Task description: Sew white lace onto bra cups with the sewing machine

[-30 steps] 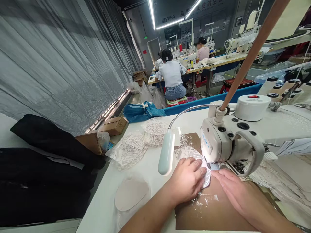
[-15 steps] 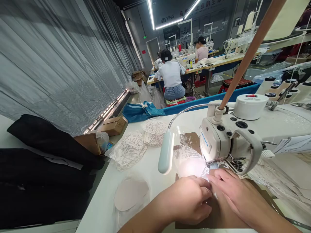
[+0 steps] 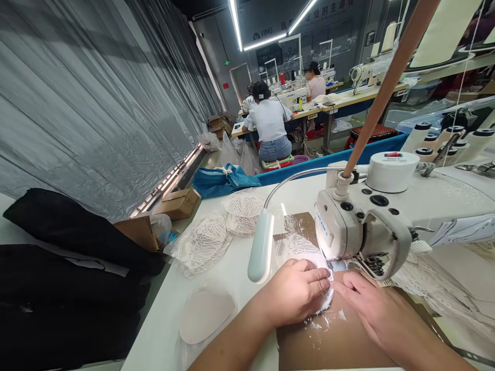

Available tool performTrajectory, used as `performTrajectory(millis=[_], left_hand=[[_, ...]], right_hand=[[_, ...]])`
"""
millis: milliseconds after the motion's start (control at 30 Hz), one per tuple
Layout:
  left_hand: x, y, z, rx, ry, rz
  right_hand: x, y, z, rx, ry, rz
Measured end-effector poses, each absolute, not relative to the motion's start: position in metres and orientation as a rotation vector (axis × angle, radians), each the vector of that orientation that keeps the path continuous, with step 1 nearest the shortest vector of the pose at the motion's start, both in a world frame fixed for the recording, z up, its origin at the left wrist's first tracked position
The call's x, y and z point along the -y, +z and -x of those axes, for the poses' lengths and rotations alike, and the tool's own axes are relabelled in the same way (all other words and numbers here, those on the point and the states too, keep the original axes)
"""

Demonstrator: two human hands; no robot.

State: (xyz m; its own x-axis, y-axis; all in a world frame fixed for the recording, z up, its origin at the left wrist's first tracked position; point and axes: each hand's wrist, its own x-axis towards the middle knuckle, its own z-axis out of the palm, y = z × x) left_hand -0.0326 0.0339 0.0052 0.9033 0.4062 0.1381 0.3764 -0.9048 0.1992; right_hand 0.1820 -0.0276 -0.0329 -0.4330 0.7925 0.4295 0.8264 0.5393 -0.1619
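A white lace cup piece (image 3: 297, 247) lies under the needle end of a white sewing machine (image 3: 338, 221), its near edge bunched beneath my left hand. My left hand (image 3: 296, 291) is closed on this piece, fingers bent over its edge just left of the needle; the thumb is hidden. My right hand (image 3: 371, 306) rests on the brown board (image 3: 328, 340) to the right, one digit stretched out to the piece's edge, the others loosely bent. Bits of clear film (image 3: 323, 322) lie on the board between the hands. The needle tip is too small to make out.
A pale green lamp (image 3: 261, 247) on a bendy neck hangs left of the machine. Lace cups (image 3: 203, 242) and a beige oval pad (image 3: 208, 314) lie on the white table. More lace (image 3: 429, 278) is at right. Thread cones (image 3: 421, 136) stand behind. Co-workers (image 3: 268, 121) sit farther off.
My left hand has shifted up and left, its fingers now spread over the lace piece rather than bunched below it. More of the piece's near edge shows. The right hand stays close by.
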Motion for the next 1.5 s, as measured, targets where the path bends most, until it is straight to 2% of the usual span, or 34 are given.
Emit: performTrajectory(millis=[433, 933, 1500], left_hand=[[-0.023, 0.004, 0.022, -0.831, 0.260, -2.873], [-0.031, 0.005, 0.030, -0.571, 0.353, -2.853], [-0.030, 0.003, 0.028, -0.624, 0.341, -2.951]], right_hand=[[0.024, -0.041, -0.184, 2.347, -0.278, 1.505], [0.034, -0.039, -0.196, 2.338, -0.002, 1.516], [0.032, -0.034, -0.193, 2.438, 0.093, 1.386]])
